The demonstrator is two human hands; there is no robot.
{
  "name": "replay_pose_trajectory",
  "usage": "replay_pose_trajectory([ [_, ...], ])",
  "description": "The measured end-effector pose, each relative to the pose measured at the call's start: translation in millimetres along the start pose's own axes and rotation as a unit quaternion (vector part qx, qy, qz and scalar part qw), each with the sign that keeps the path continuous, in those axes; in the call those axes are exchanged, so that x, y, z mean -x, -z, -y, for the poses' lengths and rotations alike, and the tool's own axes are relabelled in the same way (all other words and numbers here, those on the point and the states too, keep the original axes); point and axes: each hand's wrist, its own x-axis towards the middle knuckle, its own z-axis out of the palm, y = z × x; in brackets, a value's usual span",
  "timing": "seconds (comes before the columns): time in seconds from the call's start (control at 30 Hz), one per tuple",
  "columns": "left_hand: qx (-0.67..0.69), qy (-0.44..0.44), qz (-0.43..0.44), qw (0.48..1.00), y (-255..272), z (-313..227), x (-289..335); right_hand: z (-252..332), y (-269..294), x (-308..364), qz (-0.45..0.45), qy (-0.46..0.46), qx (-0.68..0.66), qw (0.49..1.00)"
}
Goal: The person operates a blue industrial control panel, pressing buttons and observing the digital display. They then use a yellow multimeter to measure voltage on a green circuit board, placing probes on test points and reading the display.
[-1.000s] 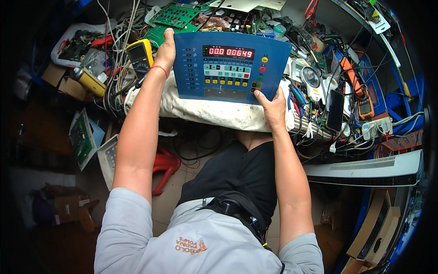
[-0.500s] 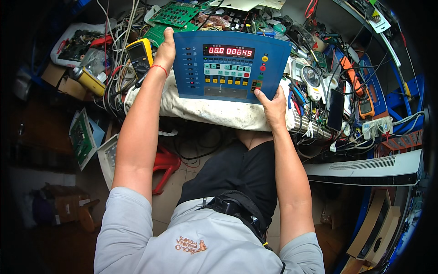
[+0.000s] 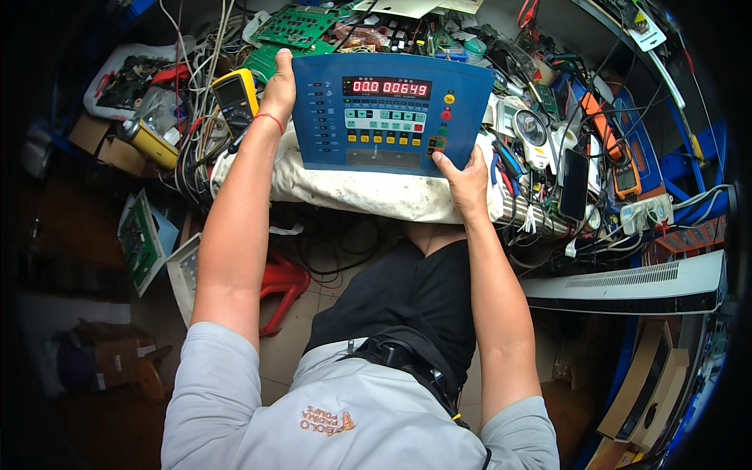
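I hold a blue control panel [image 3: 392,117] tilted up in front of me. Its red digit display is lit, and rows of small buttons sit below it. My left hand [image 3: 280,92] grips the panel's left edge, thumb at the upper corner and the other fingers hidden behind. At the lower right edge my right hand [image 3: 468,182] is closed on it, with the thumb on or right beside a small button near the corner. Under the panel's lower edge lies a dirty white cloth [image 3: 368,192] over the front of the bench.
A yellow multimeter [image 3: 236,98] leans left of the panel. Green circuit boards [image 3: 298,27] lie behind it. Pliers [image 3: 511,157], a phone [image 3: 574,184], a magnifier [image 3: 531,129] and a power strip [image 3: 648,213] crowd the right. A red stool [image 3: 282,286] stands below the bench.
The panel and both hands sit slightly further left in the picture, and the surroundings have shifted a little the same way. My grip looks the same, and the displayed digits are unchanged.
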Motion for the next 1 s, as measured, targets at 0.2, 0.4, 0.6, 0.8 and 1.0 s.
replay_pose_trajectory([
  [0.2, 0.008, 0.007, 0.003, 1.0, 1, -1, 2, -1, 0, 0, -0.004, -0.002, 0.007, 1.0],
  [0.4, 0.015, 0.001, -0.001, 1.0, 0, 0, 1, 2, 0, 0, -0.007, 0.006, 0.018, 1.0],
  [0.6, 0.027, 0.013, 0.008, 1.0, 0, -3, 5, 3, 0, 1, -0.01, 0.004, 0.018, 1.0],
  [0.8, 0.03, 0.009, 0.004, 1.0, 0, -1, 3, 1, 0, 1, -0.013, 0.0, 0.021, 1.0],
  [1.0, 0.024, 0.001, 0.006, 1.0, 0, 4, -6, -2, 0, 0, -0.014, 0.001, 0.019, 1.0],
])
